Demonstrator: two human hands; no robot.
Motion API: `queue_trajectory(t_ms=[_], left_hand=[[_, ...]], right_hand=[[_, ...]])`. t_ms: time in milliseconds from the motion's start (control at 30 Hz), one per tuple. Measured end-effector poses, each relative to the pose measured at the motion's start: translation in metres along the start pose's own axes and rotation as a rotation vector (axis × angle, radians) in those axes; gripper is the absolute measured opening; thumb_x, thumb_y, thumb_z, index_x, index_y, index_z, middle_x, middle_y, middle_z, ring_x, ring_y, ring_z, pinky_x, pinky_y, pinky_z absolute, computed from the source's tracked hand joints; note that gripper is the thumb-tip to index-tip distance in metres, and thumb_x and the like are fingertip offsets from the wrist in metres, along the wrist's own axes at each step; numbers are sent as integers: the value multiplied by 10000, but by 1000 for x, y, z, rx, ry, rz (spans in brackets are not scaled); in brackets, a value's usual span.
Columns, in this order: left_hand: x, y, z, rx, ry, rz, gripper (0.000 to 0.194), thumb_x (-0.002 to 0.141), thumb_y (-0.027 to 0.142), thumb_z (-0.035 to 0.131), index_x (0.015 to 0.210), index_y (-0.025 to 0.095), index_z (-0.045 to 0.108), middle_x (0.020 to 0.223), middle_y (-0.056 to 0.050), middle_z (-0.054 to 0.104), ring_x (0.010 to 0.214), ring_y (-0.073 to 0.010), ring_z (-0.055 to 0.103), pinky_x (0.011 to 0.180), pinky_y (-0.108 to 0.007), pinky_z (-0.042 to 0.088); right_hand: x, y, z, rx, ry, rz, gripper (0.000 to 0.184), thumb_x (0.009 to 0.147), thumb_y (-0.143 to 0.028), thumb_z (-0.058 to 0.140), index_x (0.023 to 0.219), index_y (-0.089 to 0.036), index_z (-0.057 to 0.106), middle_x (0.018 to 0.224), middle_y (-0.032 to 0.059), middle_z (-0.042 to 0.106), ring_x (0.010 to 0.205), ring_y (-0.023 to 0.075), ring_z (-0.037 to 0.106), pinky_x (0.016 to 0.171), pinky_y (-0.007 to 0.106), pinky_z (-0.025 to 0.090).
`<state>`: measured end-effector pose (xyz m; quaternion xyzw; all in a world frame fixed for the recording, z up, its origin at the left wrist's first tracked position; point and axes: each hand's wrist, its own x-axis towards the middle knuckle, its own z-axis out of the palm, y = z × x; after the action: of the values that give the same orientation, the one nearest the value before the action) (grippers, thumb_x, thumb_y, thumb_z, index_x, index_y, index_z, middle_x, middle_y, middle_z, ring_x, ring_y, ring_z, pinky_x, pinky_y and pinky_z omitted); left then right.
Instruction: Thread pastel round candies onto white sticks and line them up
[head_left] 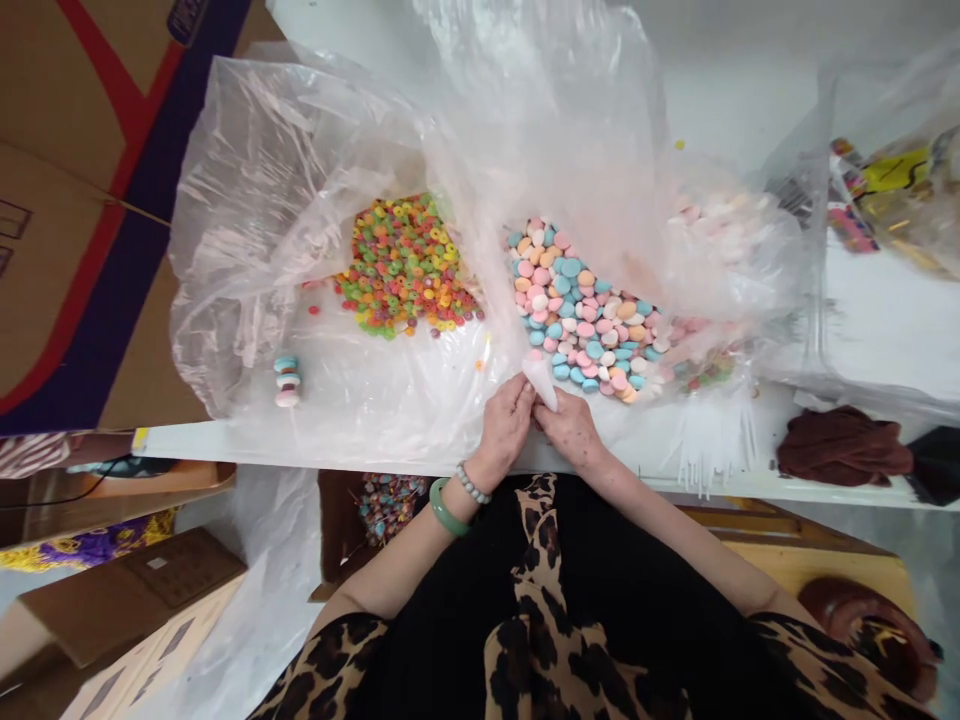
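Observation:
At the table's front edge my left hand (507, 418) and my right hand (568, 424) meet, fingers closed together. Between them a small white translucent piece of plastic film (541, 383) sticks up; its lower end is hidden in my fingers. Just beyond my hands lies a heap of pastel candies (577, 310) in pink, blue, orange and white. Farther left is a heap of small colourful ring candies (405, 262). A short stack of candies on a stick (286, 380) lies apart at the left. Several white sticks (712, 440) lie in a bunch to the right.
Large clear plastic bags (247, 200) spread around both heaps. A cardboard box (90, 200) stands at the left. A brown cloth (844, 445) lies at the right edge, with a clear tub (825, 230) behind it. Below the table a box holds wrapped candies (390, 505).

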<state>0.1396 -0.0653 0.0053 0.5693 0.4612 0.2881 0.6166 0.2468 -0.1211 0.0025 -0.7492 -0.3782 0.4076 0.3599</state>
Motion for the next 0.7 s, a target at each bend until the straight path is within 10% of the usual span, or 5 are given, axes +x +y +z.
queue_trajectory(t_ms=[233,533,700], left_hand=[[35,0,-59,416,289,107,196,836,268,585,952,209,731,902,-56,675,779,-174,572,766,-296,419],[45,-14,-67,996,-43,214,196,900,251,475,878,232,669,893,-52,603,841,-181,555,735,-279,380],[71,-12,-94,813,260,218,209,914,224,432,926,204,640,855,-70,635,821,-196,571,777,-295,388]], right_hand=[[-5,13,-14,302,43,215,179,678,-336,618,766,-180,618,535,-41,552,393,110,444,387,240,360],[-10,7,-11,383,10,279,223,645,-344,658,770,-161,631,498,-44,524,399,107,430,374,234,352],[-7,7,-17,351,23,274,197,654,-336,662,741,-166,614,521,-32,550,396,102,426,376,234,344]])
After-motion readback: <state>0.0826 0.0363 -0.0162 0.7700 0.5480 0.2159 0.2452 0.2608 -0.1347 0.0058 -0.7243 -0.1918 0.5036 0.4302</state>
